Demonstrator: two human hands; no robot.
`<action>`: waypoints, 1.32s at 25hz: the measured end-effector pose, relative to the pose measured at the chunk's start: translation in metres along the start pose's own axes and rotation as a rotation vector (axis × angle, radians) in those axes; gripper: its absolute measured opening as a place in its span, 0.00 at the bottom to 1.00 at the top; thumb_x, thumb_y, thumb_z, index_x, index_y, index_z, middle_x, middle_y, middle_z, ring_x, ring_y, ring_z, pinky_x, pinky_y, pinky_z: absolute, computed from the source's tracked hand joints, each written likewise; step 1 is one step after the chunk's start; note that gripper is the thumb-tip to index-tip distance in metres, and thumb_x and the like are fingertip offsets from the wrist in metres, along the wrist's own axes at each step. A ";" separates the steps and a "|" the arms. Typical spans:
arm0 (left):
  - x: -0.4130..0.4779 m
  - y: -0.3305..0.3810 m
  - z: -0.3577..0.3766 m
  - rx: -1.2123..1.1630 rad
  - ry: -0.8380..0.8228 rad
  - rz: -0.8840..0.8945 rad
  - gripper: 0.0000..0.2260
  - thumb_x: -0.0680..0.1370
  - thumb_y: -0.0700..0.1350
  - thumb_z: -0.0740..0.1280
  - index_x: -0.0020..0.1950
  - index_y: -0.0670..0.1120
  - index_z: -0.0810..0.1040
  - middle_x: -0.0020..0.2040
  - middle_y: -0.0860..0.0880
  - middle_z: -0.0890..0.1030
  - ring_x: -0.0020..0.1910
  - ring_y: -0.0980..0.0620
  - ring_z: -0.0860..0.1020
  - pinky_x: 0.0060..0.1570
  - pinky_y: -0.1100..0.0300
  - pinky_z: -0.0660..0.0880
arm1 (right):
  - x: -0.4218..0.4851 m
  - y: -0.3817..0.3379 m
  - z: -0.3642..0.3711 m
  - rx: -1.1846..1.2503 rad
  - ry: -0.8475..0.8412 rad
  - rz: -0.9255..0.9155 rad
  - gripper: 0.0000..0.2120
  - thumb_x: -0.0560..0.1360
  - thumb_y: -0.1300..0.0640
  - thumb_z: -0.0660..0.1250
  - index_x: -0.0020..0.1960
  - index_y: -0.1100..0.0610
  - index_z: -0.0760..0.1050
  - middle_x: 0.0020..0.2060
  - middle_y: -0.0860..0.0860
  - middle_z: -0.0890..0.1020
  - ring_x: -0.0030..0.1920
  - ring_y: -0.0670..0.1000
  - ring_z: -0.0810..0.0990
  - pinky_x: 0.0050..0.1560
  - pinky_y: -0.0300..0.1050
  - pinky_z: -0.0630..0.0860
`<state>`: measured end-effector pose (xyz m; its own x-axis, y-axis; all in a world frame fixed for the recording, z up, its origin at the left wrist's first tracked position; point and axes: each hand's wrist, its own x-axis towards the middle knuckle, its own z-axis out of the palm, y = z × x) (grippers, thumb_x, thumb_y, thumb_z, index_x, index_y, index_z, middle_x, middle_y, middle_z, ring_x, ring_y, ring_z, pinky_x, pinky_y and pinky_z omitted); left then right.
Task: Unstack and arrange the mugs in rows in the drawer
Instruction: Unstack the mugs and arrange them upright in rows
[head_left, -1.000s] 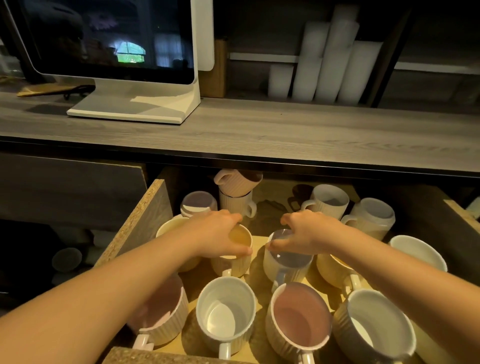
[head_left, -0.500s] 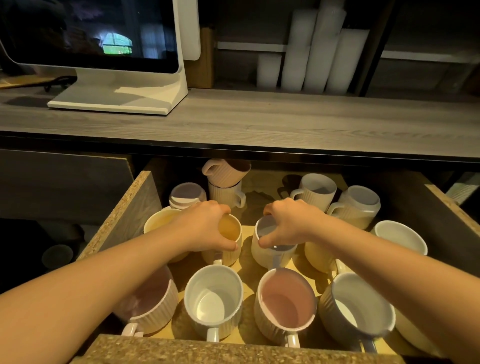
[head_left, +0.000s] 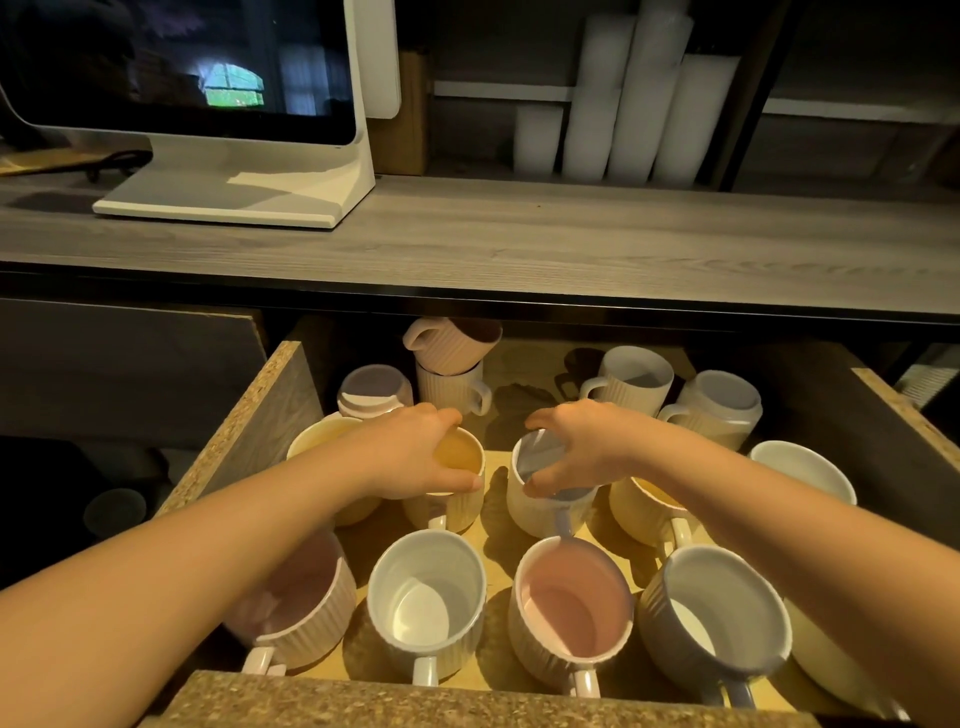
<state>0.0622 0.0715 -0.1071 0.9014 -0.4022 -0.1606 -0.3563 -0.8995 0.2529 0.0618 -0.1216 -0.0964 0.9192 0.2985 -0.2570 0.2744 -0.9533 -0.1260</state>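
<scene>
Mugs: front row of four upright in drawer (head_left: 249, 431), handles toward viewer; second row forming behind. Left hand (head_left: 415, 452) grasping yellow mug (head_left: 452, 499) by rim; right hand (head_left: 576, 447) grasping pale mug (head_left: 545, 504) by rim, both standing on drawer floor. Stack (head_left: 452, 364) at back centre not yet split, top mug tilted; more mugs behind right hand. Desk (head_left: 519, 244) overhangs back of drawer. Judgement: set both level with neighbours, turn handles to match front row, keep small gaps, avoid rim knocks, release only once seated.
</scene>
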 end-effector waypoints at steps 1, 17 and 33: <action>0.000 -0.001 -0.001 -0.023 0.013 -0.006 0.32 0.74 0.61 0.64 0.74 0.51 0.59 0.71 0.49 0.67 0.66 0.49 0.70 0.60 0.57 0.72 | 0.001 0.001 -0.001 0.029 0.007 0.015 0.34 0.71 0.39 0.65 0.73 0.51 0.62 0.67 0.51 0.72 0.63 0.54 0.74 0.53 0.43 0.75; -0.027 0.009 0.012 0.041 0.131 -0.046 0.28 0.76 0.60 0.61 0.72 0.51 0.62 0.72 0.49 0.66 0.69 0.50 0.65 0.64 0.55 0.69 | -0.016 -0.007 0.020 0.053 0.106 0.064 0.28 0.74 0.41 0.63 0.70 0.49 0.63 0.64 0.52 0.73 0.60 0.53 0.74 0.53 0.47 0.75; 0.032 -0.017 -0.016 -0.267 0.309 -0.316 0.31 0.77 0.51 0.66 0.74 0.43 0.56 0.73 0.41 0.63 0.71 0.42 0.63 0.68 0.47 0.66 | 0.047 -0.030 -0.022 0.604 0.138 0.229 0.37 0.73 0.43 0.67 0.73 0.61 0.58 0.72 0.58 0.66 0.70 0.58 0.67 0.64 0.49 0.69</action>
<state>0.1013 0.0766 -0.1012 0.9999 -0.0121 0.0107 -0.0158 -0.8777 0.4789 0.1026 -0.0803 -0.0839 0.9743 0.0446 -0.2206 -0.1018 -0.7870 -0.6085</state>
